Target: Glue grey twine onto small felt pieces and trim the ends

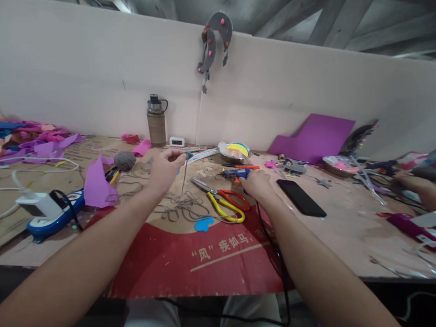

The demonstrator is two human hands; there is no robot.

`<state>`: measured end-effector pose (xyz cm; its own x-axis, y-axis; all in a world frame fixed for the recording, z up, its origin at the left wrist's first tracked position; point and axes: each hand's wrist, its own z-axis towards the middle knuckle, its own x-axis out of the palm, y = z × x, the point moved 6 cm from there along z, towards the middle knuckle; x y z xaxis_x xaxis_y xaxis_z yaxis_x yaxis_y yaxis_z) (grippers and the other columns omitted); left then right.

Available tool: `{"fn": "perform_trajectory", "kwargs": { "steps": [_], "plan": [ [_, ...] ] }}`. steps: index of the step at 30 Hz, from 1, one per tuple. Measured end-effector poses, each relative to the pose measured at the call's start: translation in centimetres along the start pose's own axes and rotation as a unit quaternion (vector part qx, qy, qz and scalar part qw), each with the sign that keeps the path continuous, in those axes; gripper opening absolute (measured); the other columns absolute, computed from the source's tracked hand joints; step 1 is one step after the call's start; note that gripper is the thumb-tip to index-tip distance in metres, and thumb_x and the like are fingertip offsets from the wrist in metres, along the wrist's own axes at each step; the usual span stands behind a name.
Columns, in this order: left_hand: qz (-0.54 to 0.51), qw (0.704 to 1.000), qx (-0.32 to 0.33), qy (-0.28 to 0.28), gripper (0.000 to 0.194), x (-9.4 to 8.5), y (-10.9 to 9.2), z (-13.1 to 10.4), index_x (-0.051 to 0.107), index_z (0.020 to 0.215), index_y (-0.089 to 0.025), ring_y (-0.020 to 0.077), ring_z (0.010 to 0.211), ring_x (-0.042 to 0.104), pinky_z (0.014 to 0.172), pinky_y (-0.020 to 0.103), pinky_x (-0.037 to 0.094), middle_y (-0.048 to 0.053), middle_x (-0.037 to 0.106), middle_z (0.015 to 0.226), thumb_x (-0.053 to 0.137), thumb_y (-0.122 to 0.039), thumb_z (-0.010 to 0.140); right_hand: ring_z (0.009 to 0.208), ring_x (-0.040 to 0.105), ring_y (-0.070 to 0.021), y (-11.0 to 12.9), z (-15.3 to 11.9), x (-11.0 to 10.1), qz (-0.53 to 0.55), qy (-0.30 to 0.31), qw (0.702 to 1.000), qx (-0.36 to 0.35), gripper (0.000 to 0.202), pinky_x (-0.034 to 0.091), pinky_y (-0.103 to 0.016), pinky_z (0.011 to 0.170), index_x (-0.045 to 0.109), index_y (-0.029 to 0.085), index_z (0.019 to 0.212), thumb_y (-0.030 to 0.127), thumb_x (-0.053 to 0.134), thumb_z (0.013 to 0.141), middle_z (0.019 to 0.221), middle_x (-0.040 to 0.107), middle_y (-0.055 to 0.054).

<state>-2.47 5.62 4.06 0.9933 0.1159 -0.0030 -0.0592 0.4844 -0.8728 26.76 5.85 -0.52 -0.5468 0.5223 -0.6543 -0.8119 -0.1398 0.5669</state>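
Observation:
My left hand [165, 169] is closed in a pinch, and a strand of grey yarn [184, 176] hangs from its fingertips. A small dark teal bit shows at those fingertips, too small to name. My right hand [257, 185] is wrapped around a blue hot glue gun [238, 173], whose nozzle points left; its black cord [265, 224] runs down over the table edge. Between my hands lie scissors [224, 201] with red and yellow handles. Loose grey yarn [182, 207] is tangled on the cardboard, near a blue foam cutout [204, 224].
A grey yarn ball [125, 160], purple foam [99, 182] and a power strip [57, 214] lie left. A water bottle [156, 122] stands at the back. A phone [300, 197] lies right, and another person's hand [415, 185] is at far right.

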Motion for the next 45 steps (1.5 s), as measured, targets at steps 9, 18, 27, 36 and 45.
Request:
{"fn": "perform_trajectory", "kwargs": {
  "steps": [9, 18, 27, 36, 45],
  "plan": [
    [0.151, 0.976, 0.154, 0.013, 0.007, 0.4, -3.5, -1.4, 0.068, 0.077, -0.02, 0.0143, 0.076, 0.054, 0.073, 0.026, 0.042, 0.002, 0.062, 0.083, 0.064, -0.015, 0.073, 0.088, 0.059, -0.016, 12.8, -3.5, 3.2, 0.434, 0.094, 0.896, 0.012, 0.029, 0.046, -0.036, 0.085, 0.04, 0.022, 0.091, 0.034, 0.06, 0.073, 0.095, 0.06, -0.004],
    [0.098, 0.993, 0.067, 0.007, 0.005, 0.5, -2.1, -1.2, 0.064, 0.077, -0.018, 0.0126, 0.066, 0.056, 0.064, 0.025, 0.043, 0.001, 0.063, 0.072, 0.062, -0.022, 0.076, 0.061, 0.048, -0.0095, 15.4, -3.7, 3.4, 0.43, 0.067, 0.9, -0.024, 0.015, 0.042, -0.024, 0.058, 0.045, 0.022, 0.084, 0.027, 0.058, 0.077, 0.071, 0.049, 0.005],
    [-0.057, 0.998, 0.0, 0.02, 0.008, 1.8, -0.7, -1.3, 0.062, 0.076, -0.017, 0.0093, 0.059, 0.054, 0.057, 0.023, 0.043, -0.002, 0.059, 0.066, 0.066, -0.023, 0.073, 0.071, 0.051, -0.0134, 14.7, -3.6, 2.0, 0.315, 0.002, 0.947, -0.066, 0.012, 0.04, -0.028, 0.068, 0.055, 0.019, 0.076, 0.027, 0.053, 0.084, 0.075, 0.058, -0.001],
    [-0.086, 0.996, -0.012, 0.034, 0.006, 2.0, -0.7, -1.5, 0.06, 0.075, -0.018, 0.009, 0.056, 0.051, 0.056, 0.023, 0.041, -0.002, 0.058, 0.062, 0.065, -0.021, 0.073, 0.069, 0.05, -0.0143, 14.6, -3.5, 1.8, 0.264, -0.02, 0.961, -0.084, 0.017, 0.038, -0.029, 0.067, 0.052, 0.019, 0.074, 0.03, 0.049, 0.087, 0.072, 0.056, -0.001],
    [-0.143, 0.988, -0.027, 0.055, 0.006, 2.6, -1.0, -1.9, 0.058, 0.071, -0.017, 0.0074, 0.055, 0.046, 0.054, 0.022, 0.038, -0.003, 0.053, 0.06, 0.064, -0.016, 0.073, 0.069, 0.049, -0.0142, 14.8, -3.8, 1.3, 0.237, -0.034, 0.967, -0.085, 0.015, 0.038, -0.03, 0.068, 0.049, 0.02, 0.074, 0.028, 0.049, 0.087, 0.074, 0.056, -0.002]
  ]
}}
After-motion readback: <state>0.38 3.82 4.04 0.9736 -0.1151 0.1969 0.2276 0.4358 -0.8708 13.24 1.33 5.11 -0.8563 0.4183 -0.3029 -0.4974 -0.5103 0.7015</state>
